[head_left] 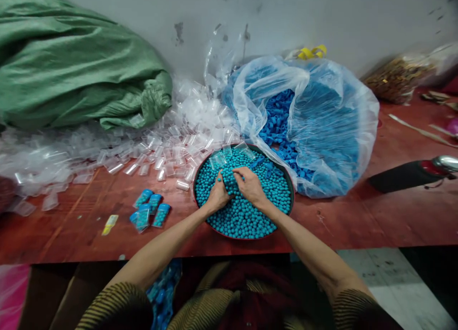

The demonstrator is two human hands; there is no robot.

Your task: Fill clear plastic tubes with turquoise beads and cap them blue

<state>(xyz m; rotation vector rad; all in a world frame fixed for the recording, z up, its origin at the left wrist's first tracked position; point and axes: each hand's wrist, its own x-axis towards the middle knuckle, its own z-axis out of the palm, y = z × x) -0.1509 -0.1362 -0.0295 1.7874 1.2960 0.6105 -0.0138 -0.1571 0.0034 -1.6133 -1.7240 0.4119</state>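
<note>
A round tray [196, 196] with a dark red rim is full of small turquoise beads [246, 222]. Both my hands are over its middle, close together. My left hand [219, 195] is closed, thumb raised, beside a darker cluster of beads; whether a clear container encloses that cluster, I cannot tell. Across from it, my right hand [249, 186] has its fingers curled in a pinch, and what lies in them is too small to make out. Clear plastic containers [217, 160] lie on the beads at the tray's far side, with a few blue pieces [257, 163] to their right.
Several bead-filled containers with blue caps [161, 215] lie left of the tray, near a yellow-and-clear piece [109, 224]. Behind are heaped clear containers [186, 124], a green sack [78, 67] and a plastic bag of blue pieces [329, 124]. A dark bottle [404, 176] lies right.
</note>
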